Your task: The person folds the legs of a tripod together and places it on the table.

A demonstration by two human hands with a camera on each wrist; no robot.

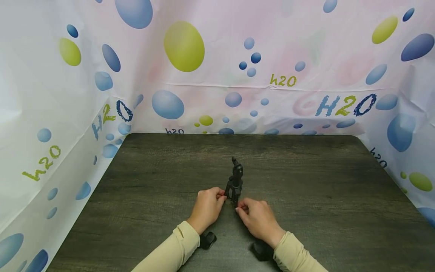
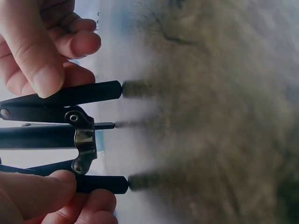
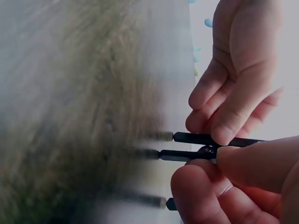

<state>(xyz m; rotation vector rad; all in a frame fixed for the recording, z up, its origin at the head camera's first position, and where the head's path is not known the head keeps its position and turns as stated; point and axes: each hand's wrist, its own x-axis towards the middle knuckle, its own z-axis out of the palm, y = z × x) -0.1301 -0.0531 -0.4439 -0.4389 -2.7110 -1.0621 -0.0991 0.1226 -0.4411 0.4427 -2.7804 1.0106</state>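
A small black tripod (image 1: 236,177) stands upright on the table in front of me, its upper part dark and narrow. My left hand (image 1: 208,206) pinches one leg low down between thumb and fingers. On the other side, my right hand (image 1: 259,217) pinches another leg near its foot. In the left wrist view a metal hinge bracket (image 2: 85,143) joins the legs to the middle, and a third leg tip shows between the held ones. The right wrist view has the leg tips (image 3: 187,155) close to the tabletop, partly covered by fingers.
The dark wood-grain table (image 1: 153,166) spreads around the tripod on all sides. Behind and beside it hang white sheets (image 1: 217,68) printed with coloured bubbles and lettering. Black devices (image 1: 208,240) sit at both wrists, below the sleeves.
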